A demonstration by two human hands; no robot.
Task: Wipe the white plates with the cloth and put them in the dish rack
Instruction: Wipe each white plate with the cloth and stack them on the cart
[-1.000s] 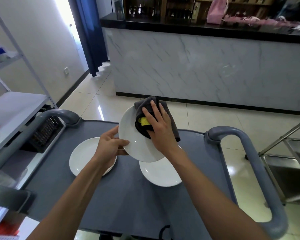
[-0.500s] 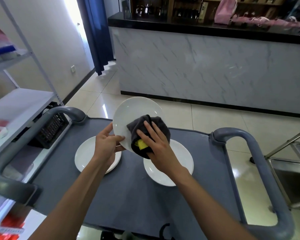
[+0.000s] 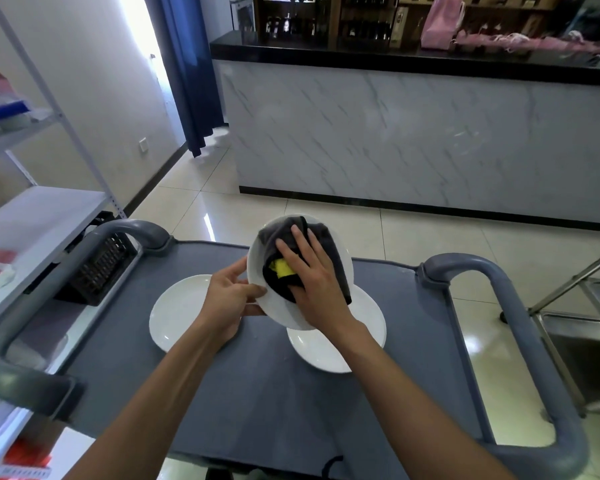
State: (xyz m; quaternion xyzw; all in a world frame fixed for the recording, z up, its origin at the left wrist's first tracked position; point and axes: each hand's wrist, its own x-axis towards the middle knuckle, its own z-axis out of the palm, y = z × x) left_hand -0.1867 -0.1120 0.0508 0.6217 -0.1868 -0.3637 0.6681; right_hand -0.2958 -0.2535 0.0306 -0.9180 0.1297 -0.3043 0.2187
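Observation:
My left hand (image 3: 231, 297) grips the left rim of a white plate (image 3: 278, 308), tilted up above the grey cart top (image 3: 257, 393). My right hand (image 3: 314, 275) lies flat on a dark grey cloth (image 3: 329, 245) with a yellow patch (image 3: 283, 267), pressing it against the plate's face. Two more white plates lie flat on the cart: a left plate (image 3: 177, 313) and a right plate (image 3: 326, 351), partly under my right forearm. A black slatted dish rack (image 3: 99, 268) sits on the lower shelf to the left of the cart.
The cart has grey handle bars at the left (image 3: 132, 230) and right (image 3: 520, 306). White metal shelving (image 3: 32, 216) stands at the left, a marble-fronted counter (image 3: 413, 140) is ahead, and a steel trolley (image 3: 586, 341) is at the right.
My right hand slid the cloth down the plate's face, then back up toward the top. The plate stays held by my left hand.

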